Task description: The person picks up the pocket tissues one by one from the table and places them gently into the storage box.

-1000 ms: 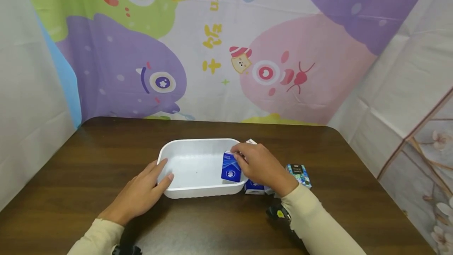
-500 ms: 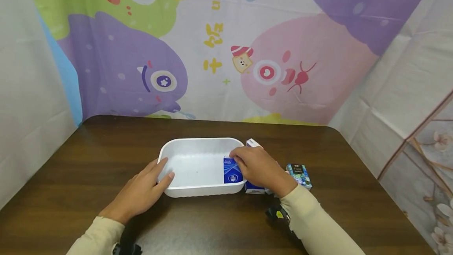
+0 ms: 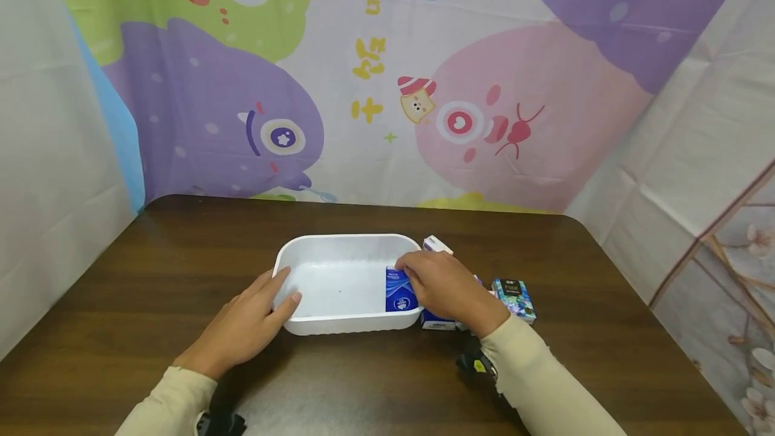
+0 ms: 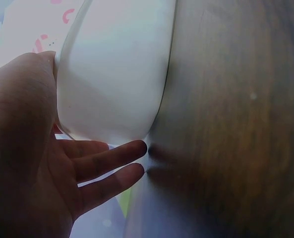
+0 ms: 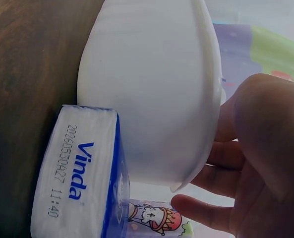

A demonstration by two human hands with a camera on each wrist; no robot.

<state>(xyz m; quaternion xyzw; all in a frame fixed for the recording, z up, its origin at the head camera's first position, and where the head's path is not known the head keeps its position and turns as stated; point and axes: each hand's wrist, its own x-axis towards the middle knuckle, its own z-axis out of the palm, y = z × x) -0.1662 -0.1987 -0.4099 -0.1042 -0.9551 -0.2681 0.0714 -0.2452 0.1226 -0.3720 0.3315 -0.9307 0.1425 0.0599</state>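
Currently, the white tray (image 3: 333, 298) stands on the brown tabletop (image 3: 351, 389) between my two hands. At the tray's left end, my left hand (image 3: 242, 323) is unclenched: thumb and index finger reach over the rim, while other fingers extend straight along the outside of the wall. At the tray's right end, my right hand (image 3: 451, 286) pinches the blue packet (image 3: 398, 293) near its far edge; in the right wrist view, the tray wall conceals this contact. The blue packet is inside the tray, in its right end; whether it lies flat or tilted cannot be determined. Just outside the tray's right wall is a Vinda packet (image 5: 70, 173), lettered white side exposed. Near the tray's far right corner is a white-ended packet (image 3: 437, 245), partly covered by my right hand. Farther right, apart from the tray, is a multicoloured packet (image 3: 513, 300) with a black label.
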